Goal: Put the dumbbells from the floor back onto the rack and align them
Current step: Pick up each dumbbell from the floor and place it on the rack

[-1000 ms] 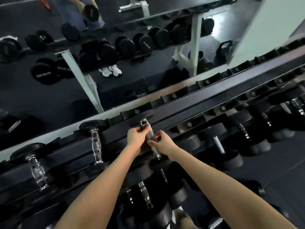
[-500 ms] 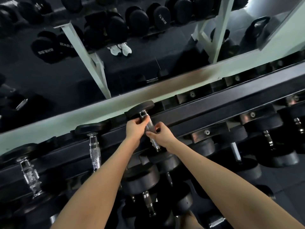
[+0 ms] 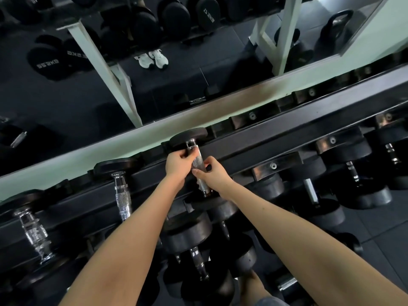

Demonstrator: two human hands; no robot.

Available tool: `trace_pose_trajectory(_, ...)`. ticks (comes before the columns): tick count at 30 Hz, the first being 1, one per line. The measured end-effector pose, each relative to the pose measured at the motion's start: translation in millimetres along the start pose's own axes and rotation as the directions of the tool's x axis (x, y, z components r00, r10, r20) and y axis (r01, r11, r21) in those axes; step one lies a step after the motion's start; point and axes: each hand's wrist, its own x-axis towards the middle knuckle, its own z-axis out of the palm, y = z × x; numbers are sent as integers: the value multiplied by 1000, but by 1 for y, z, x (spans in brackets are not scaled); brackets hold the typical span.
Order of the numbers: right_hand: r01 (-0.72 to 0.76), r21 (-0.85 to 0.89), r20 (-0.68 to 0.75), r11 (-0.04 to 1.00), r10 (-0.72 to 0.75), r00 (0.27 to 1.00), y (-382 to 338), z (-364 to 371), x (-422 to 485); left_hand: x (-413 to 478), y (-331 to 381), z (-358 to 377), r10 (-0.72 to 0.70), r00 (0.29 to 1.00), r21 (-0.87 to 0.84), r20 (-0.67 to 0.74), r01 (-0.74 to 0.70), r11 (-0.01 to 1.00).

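Both hands, left hand (image 3: 177,163) and right hand (image 3: 213,176), grip the dumbbell (image 3: 197,161) handle

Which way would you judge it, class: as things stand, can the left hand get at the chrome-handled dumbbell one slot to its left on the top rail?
Probably yes. That dumbbell lies uncovered beside the left hand, though the hand is now on another handle.

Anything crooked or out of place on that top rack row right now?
Nothing stands out. Both hands, left and right, hold the handle of one dumbbell sitting on the rack, roughly parallel to its neighbour.
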Motion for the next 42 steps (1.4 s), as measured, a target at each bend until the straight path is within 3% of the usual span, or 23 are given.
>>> trace_pose_trajectory(6, 2, -32, -14, 999, -2, 1000, 2, -1, 0, -1, -4, 0, 20, 999, -28, 26, -19, 999)
trace_pose_trajectory(10, -4, -98, -30, 995, 1, 1000, -1, 1, -3, -4, -3, -1, 40, 999, 57, 26, -41, 998)
trace_pose_trajectory(13, 28, -241, -166, 970, -70, 984, -4, -4, -20, -10, 0, -5, 103, 994, 307, 33, -108, 946)
trace_pose_trajectory(15, 46, -254, -289, 966, -121, 950, 4, -11, -43, -24, 3, -9, 182, 983, 534, -11, -148, 832)
trace_pose_trajectory(17, 38, -212, -382, 977, -118, 917, 19, -21, -67, -42, 7, -8, 284, 959, 645, -23, -203, 737)
trace_pose_trajectory(20, -23, -90, -500, 996, -25, 866, 58, -40, -108, -73, 13, 17, 377, 921, 615, 101, -356, 703)
trace_pose_trajectory(24, -189, 103, -562, 977, 214, 799, 137, -61, -160, -114, 7, 84, 416, 840, 526, 348, -543, 655)
trace_pose_trajectory(30, -401, 408, -580, 820, 572, 580, 274, -87, -257, -197, -42, 207, 311, 662, 452, 682, -716, 532)
trace_pose_trajectory(35, -455, 614, -518, 645, 764, 384, 380, -92, -345, -270, -108, 296, 93, 537, 450, 838, -778, 438)
trace_pose_trajectory(39, -421, 727, -455, 542, 840, 297, 450, -89, -391, -313, -167, 348, -54, 479, 458, 876, -795, 398)
trace_pose_trajectory(42, -363, 805, -388, 470, 879, 277, 508, -83, -410, -338, -217, 379, -138, 477, 488, 868, -772, 407)
